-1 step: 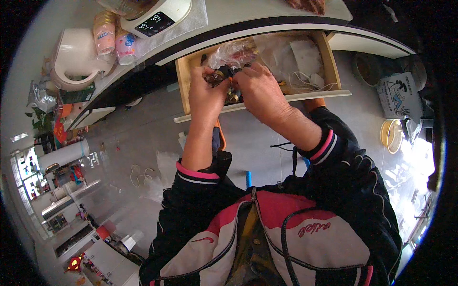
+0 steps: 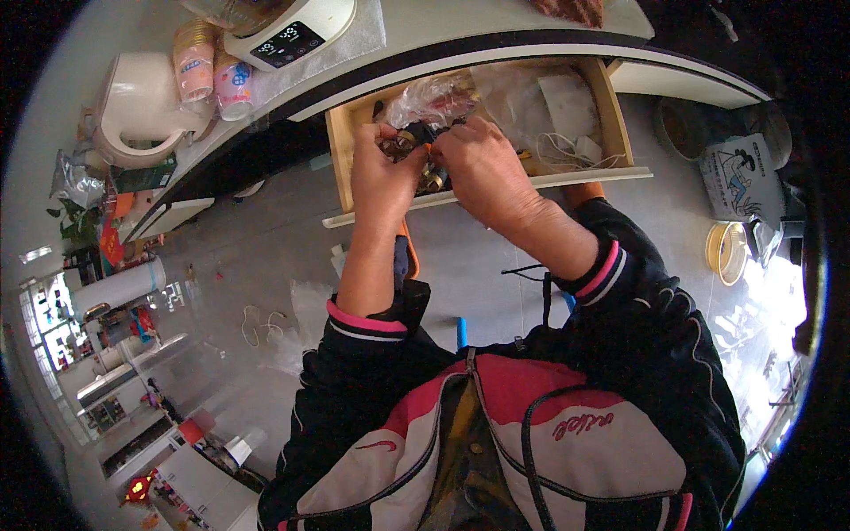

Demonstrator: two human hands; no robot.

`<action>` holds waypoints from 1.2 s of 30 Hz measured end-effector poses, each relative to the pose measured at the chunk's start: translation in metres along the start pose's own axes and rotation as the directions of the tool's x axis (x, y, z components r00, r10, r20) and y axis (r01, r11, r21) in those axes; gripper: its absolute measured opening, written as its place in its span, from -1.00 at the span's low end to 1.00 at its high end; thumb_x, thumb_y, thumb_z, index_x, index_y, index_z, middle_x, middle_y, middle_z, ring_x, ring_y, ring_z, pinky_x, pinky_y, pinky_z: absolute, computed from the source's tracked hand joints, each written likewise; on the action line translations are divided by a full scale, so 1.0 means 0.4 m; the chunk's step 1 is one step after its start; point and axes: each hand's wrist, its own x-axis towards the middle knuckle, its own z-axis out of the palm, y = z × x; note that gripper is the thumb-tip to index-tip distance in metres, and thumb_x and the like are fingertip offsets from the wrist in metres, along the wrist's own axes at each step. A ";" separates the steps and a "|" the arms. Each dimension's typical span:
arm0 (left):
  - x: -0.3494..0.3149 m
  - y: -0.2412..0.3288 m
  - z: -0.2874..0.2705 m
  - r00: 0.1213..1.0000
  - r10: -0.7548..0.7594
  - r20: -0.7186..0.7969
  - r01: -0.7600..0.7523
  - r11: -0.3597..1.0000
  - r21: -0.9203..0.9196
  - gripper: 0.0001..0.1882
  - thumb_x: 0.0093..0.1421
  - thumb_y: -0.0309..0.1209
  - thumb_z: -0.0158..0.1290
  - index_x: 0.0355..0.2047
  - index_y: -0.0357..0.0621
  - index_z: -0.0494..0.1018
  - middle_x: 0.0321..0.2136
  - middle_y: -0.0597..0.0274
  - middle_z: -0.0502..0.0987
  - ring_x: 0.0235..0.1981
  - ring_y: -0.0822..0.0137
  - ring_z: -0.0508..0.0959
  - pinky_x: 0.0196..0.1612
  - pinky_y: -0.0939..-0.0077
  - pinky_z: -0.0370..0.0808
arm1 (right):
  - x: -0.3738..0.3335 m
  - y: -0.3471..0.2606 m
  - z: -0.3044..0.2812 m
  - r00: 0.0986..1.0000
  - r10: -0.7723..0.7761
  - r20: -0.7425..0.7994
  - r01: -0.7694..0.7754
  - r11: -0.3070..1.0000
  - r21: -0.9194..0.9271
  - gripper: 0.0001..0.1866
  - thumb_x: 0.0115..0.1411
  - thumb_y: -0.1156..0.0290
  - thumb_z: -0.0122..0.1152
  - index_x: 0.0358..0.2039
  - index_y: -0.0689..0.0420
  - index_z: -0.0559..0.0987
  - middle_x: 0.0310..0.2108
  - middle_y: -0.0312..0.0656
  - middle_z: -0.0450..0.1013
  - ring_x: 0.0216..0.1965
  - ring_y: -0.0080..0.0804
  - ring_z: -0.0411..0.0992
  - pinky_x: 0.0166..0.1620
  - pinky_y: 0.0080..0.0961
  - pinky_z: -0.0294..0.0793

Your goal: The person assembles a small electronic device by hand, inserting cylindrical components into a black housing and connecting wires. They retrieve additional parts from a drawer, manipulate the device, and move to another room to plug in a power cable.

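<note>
Both my hands are over an open wooden drawer (image 2: 487, 190), close together at its left half. The fingers of my left hand (image 2: 382, 181) are closed round a shiny dark-brown and black object (image 2: 398, 144) whose kind I cannot make out. My right hand (image 2: 482, 168) is beside it, fingers bent and pressed together at the object's right side; what they pinch is hidden. Small brass-coloured pieces (image 2: 434, 177) show just below, between the hands. Behind the fingers lies a crumpled clear plastic bag (image 2: 434, 99).
A white cable (image 2: 567, 155) lies at the drawer's right. On the counter above stand stacked paper cups (image 2: 194, 66), a cream jug-like container (image 2: 142, 97) and a white appliance with a display (image 2: 288, 40). A yellow basket (image 2: 728, 252) is on the floor at right.
</note>
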 end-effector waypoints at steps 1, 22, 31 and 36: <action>0.001 0.000 0.003 1.000 -0.009 0.014 0.010 0.997 -0.078 -0.64 0.00 -0.54 0.20 -0.25 -0.22 0.26 -0.37 0.17 0.46 -0.37 0.41 0.48 -0.30 0.56 0.41 | 0.001 0.003 -0.001 1.000 0.018 0.015 -0.018 1.000 0.013 -0.89 -0.06 0.52 0.04 -0.48 0.19 0.52 -0.41 -0.04 0.45 -0.24 -0.08 0.42 -0.09 -0.25 0.38; -0.002 0.008 -0.024 0.997 0.034 0.073 -0.011 0.956 -0.294 -0.68 0.10 -0.60 0.08 -0.14 -0.25 0.27 -0.33 0.18 0.45 -0.32 0.45 0.47 -0.29 0.62 0.42 | -0.004 -0.003 0.010 0.991 0.039 -0.129 -0.025 0.994 0.107 -0.90 -0.06 0.53 0.05 -0.47 0.17 0.50 -0.41 -0.09 0.43 -0.27 -0.09 0.38 -0.17 -0.25 0.40; 0.006 0.008 -0.036 0.994 -0.041 0.098 0.076 0.917 -0.392 -0.60 0.05 -0.60 0.14 -0.12 -0.25 0.24 -0.28 0.16 0.44 -0.29 0.45 0.46 -0.26 0.61 0.43 | 0.010 0.003 0.007 0.976 0.170 -0.136 -0.124 0.947 0.296 -0.91 0.01 0.47 0.12 -0.45 0.16 0.55 -0.43 -0.08 0.44 -0.28 -0.06 0.40 -0.20 -0.22 0.43; 0.008 0.004 -0.047 0.973 -0.012 0.230 0.101 0.920 -0.379 -0.50 0.00 -0.61 0.18 -0.08 -0.23 0.19 -0.23 0.16 0.42 -0.27 0.42 0.46 -0.23 0.59 0.44 | 0.008 0.001 -0.004 0.982 0.147 -0.122 -0.103 0.946 0.308 -0.91 0.02 0.45 0.15 -0.44 0.15 0.58 -0.42 -0.07 0.46 -0.27 -0.06 0.42 -0.19 -0.22 0.43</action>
